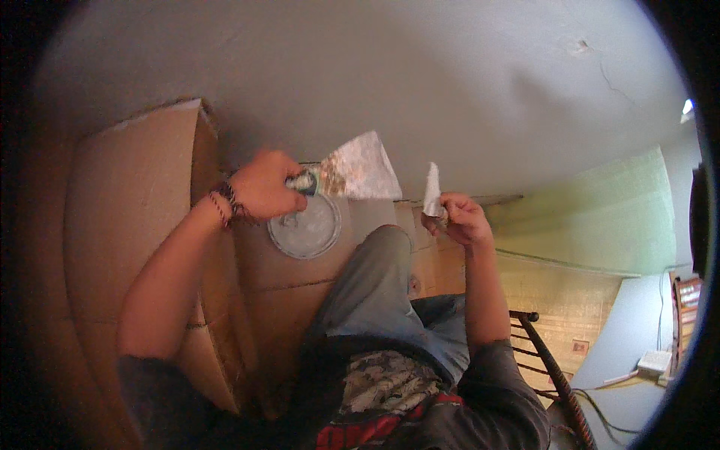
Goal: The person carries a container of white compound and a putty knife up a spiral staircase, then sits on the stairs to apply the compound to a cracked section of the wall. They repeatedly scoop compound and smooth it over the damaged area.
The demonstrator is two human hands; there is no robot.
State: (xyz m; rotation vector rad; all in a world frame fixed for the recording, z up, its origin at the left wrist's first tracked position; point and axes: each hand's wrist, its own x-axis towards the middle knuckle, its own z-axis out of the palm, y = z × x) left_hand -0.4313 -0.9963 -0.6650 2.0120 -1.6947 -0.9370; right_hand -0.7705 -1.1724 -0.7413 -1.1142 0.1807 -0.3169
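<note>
My left hand (264, 185) is closed round the handle of a wide putty knife (365, 169). Its flared blade points right, with whitish and brown smears on it. In my right hand (463, 219) a second, narrower putty knife (433, 191) stands with its pale blade up; its handle is mostly hidden by my fingers. The two blades are apart. Below my left hand, on the floor, lies a round grey lid or tub top (306, 227), partly covered by the hand; I cannot tell which it is.
A grey wall (450, 90) rises ahead, with a small chipped spot at upper right. On the left stands a large cardboard-covered box (131, 202). Green sheeting (600, 217) hangs at the right, near a dark metal rail (551, 360) and cables. Cardboard (281, 300) covers the floor.
</note>
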